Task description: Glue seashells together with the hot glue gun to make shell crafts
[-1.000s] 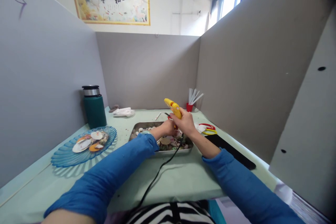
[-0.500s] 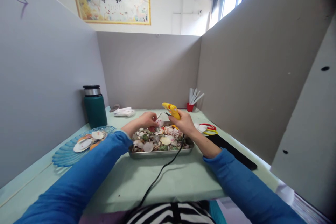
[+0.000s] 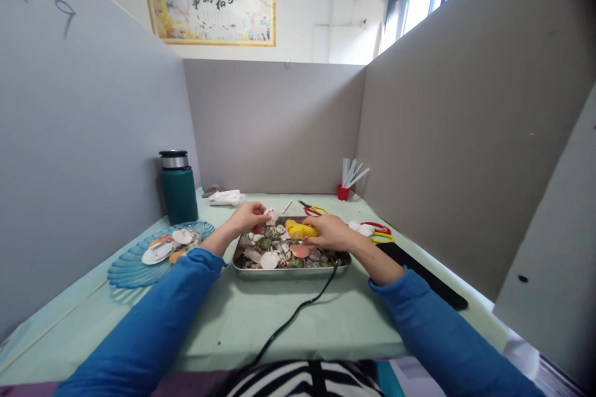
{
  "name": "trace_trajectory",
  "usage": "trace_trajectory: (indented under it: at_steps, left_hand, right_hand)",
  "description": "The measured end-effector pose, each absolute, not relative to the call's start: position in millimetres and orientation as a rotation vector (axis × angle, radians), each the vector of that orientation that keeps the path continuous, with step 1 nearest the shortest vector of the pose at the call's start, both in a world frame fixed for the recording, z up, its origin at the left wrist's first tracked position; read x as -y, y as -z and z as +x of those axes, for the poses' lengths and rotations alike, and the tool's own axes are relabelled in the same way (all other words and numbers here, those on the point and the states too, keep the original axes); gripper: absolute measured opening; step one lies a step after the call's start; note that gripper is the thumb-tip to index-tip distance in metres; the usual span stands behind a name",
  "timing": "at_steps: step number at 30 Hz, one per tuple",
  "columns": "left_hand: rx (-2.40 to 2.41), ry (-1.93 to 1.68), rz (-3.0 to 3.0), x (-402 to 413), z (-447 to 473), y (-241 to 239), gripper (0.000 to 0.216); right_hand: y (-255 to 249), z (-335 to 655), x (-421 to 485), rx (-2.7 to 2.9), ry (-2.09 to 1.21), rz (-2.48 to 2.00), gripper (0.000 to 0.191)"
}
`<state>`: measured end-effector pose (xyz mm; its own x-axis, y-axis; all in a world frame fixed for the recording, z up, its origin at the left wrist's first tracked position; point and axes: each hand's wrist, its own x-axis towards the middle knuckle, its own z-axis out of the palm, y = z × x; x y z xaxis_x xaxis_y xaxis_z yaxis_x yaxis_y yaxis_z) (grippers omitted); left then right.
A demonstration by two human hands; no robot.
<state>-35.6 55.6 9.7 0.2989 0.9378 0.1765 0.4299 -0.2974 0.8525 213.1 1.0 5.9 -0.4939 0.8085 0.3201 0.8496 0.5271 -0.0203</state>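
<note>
My left hand (image 3: 249,217) pinches a small whitish shell with pink-red spots (image 3: 270,216) above the back left of a metal tray (image 3: 291,272). The tray holds many mixed shells and small stones. In my right hand (image 3: 331,233) is a yellow glue gun (image 3: 298,229), lying low and sideways over the shells. Its nozzle is hard to make out. A black cord (image 3: 298,310) runs from the tray's right side toward me. Near the front right of the tray lies an orange-pink shell (image 3: 299,251).
A blue shell-shaped plate (image 3: 128,270) bearing several shells and a green bottle (image 3: 179,195) stand left. Behind the tray are scissors (image 3: 314,209) and a white stick (image 3: 287,206). At right are a red cup of glue sticks (image 3: 343,193), red-yellow scissors (image 3: 382,234) and a black slab (image 3: 423,276).
The glue gun has come down from above the tray's back edge to the shells, my right hand still around it. My left hand keeps the shell. The view has shifted slightly left.
</note>
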Motion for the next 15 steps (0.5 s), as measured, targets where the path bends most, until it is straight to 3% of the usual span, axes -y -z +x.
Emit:
trace_trajectory:
  at_steps: [6, 10, 15]
  left_hand:
    - [-1.092, -0.965, 1.753, -49.6, -27.8, -9.0, 0.032]
    - [-0.983, -0.971, 1.675, -40.6, -24.3, -11.8, 0.033]
    - [-0.821, -0.968, 1.665, -17.4, -14.6, -19.4, 0.034]
  right_hand:
    - [-8.5, 219.1, -0.9, 2.557, 0.02, -1.328, 0.049]
    - [-14.1, 219.3, -3.6, 2.172, -0.085, -1.215, 0.038]
    - [-13.9, 197.8, -7.4, 1.945, -0.389, -0.953, 0.044]
